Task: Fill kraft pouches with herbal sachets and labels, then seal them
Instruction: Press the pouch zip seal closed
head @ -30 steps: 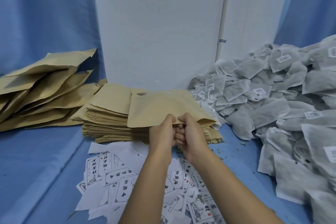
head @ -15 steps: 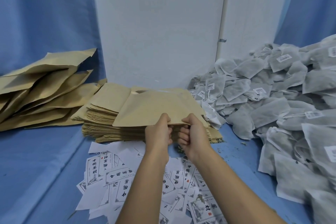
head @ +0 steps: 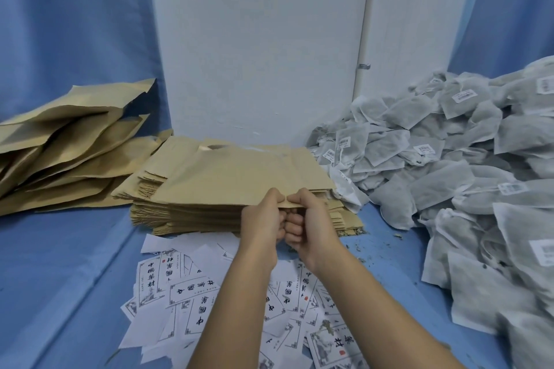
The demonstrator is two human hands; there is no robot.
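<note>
Fingers (head: 292, 226) of two bare hands are curled tight, knuckles touching, and pinch the near edge of one flat brown kraft paper pouch (head: 239, 177), with both thumbs on top and the fingers underneath. The left hand (head: 262, 219) and right hand (head: 313, 219) meet side by side on the right half of that edge. The pouch stretches away from them, resting over one thick stack of empty kraft pouches (head: 180, 216), too many to count. Under the wrists and forearms, white paper labels (head: 192, 293) printed with black Chinese characters lie scattered, well over a dozen, overlapping on the blue cloth surface (head: 60, 278). To the right rises one large heap of grey-white mesh herbal sachets (head: 449, 189), dozens of them, several bearing small barcode stickers. Far to the left, apart from the hands, slumps one pile of several puffier kraft pouches (head: 66, 153). One white panel (head: 257, 39) stands upright behind the stack.
</note>
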